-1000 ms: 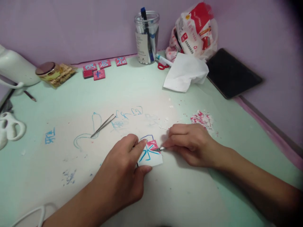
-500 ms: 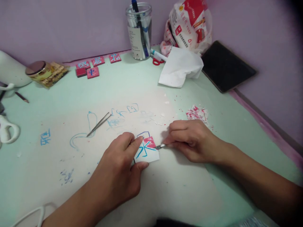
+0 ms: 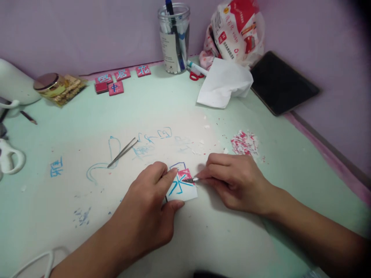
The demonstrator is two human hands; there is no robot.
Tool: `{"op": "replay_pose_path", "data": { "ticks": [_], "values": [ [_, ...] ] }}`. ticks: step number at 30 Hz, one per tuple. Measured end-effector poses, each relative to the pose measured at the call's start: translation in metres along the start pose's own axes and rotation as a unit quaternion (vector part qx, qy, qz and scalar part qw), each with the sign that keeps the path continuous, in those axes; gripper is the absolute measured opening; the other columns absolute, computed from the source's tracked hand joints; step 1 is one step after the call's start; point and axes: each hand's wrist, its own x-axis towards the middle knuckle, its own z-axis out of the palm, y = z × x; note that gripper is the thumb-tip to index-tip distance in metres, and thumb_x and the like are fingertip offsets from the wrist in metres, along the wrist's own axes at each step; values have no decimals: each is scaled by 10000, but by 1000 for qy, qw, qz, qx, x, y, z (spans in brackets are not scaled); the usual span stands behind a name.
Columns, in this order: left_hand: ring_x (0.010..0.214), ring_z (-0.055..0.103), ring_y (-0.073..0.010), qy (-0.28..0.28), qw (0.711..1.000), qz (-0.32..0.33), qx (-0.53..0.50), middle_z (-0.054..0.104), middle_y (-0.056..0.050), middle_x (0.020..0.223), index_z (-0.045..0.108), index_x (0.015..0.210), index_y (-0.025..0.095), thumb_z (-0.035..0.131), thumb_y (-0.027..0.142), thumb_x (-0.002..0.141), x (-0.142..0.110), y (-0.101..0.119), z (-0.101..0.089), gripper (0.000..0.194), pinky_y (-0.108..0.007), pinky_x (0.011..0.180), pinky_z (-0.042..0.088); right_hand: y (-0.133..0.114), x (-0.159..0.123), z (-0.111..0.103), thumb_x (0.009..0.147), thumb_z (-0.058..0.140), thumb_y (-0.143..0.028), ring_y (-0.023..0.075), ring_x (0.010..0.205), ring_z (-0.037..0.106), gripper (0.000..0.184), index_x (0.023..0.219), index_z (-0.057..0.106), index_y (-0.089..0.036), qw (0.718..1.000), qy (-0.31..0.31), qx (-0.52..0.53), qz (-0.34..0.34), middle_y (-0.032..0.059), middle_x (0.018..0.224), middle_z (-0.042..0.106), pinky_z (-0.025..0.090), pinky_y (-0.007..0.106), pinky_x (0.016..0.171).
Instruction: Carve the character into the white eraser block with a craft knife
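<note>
Between thumb and fingers, my left hand [image 3: 150, 197] grips a small square carving block [image 3: 185, 192] flat on the table. Its top is white with a blue character drawn on it, and the upper right corner shows pink-red where the white layer is gone. My right hand [image 3: 232, 183] is closed around a slim craft knife [image 3: 191, 180], whose blade tip touches the block beside the blue strokes at the pink area. Most of the knife's handle is hidden in the fingers. Tweezers [image 3: 122, 153] lie on the table to the left, beyond my left hand.
Pink and white shavings [image 3: 245, 143] are heaped beyond my right hand. Several carved pink blocks [image 3: 116, 88] lie at the back, left of a pen jar [image 3: 174, 46]. White paper [image 3: 222, 83], red-handled scissors [image 3: 194, 76] and a dark tablet [image 3: 284, 83] are at the back right.
My right hand has shifted slightly downward in the view, and the knife tip has moved left across the block toward the blue strokes. My left hand keeps its grip. The whole view has shifted slightly.
</note>
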Motion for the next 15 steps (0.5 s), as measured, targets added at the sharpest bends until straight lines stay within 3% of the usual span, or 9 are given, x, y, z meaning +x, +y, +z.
{"op": "replay_pose_path", "data": {
  "ticks": [15],
  "values": [
    [784,463,-187,-9,1000,-14,-2,481,-65,941,551,1077,154,530,119,762,1,1,-1,318,-341,645,458,-3,1,-3,789,517,-93,98,575,477,202,849,685,-187,1000,-14,-10,11,-8,678,542,289,234,497]
  ]
}}
